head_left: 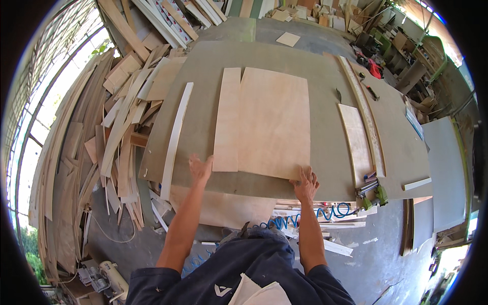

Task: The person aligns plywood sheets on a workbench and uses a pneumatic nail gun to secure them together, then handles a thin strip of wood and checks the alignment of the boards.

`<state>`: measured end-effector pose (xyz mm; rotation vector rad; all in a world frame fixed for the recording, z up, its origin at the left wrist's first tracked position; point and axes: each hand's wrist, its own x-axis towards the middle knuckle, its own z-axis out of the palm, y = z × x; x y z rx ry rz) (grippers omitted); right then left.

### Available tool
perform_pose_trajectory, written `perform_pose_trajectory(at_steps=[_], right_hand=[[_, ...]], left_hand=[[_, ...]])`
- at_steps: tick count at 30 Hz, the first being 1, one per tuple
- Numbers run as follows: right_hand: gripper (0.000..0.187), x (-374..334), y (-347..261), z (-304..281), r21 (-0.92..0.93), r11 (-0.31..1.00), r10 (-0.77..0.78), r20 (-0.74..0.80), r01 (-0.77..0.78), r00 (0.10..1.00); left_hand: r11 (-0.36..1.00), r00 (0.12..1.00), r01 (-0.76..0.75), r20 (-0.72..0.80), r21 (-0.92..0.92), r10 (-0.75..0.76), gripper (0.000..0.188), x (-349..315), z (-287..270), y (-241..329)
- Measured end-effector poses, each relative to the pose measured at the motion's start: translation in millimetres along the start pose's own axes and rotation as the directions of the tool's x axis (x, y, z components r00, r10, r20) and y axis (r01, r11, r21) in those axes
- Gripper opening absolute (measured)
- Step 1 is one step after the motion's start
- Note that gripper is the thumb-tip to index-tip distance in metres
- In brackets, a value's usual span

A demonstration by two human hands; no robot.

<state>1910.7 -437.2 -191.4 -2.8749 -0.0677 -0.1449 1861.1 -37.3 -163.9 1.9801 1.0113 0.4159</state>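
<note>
A wide plywood panel (274, 122) lies flat on a large brown worktable (325, 152). Along its left side is a narrower plywood strip (227, 122), with a thin gap that widens toward the far end. My left hand (201, 169) is open beside the strip's near left corner, thumb close to or touching its edge. At the wide panel's near right corner, my right hand (306, 185) has fingers over the edge and seems to grip it; the thumb is at the front edge.
A pale wooden strip (178, 137) lies left; a long board (356, 142) and a channelled length (365, 112) lie right. An air nail gun (372, 193) with a blue coiled hose (305, 216) sits at the front right edge. Scrap wood (122, 127) is heaped left.
</note>
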Motion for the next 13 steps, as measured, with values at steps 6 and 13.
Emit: perform_pose_trajectory(at_steps=[6,13], right_hand=[[0.047,24,6,-15,0.06,0.93,0.363,0.019,-0.364,0.932],[0.045,3,40,-2,-0.044,0.951,0.305,-0.044,-0.307,0.951]], left_hand=[[0.92,0.967,-0.208,0.213,0.333,0.141,0.107,-42,43,32],[0.931,0.967,-0.079,0.256,0.356,-0.015,0.113,-52,79,44]])
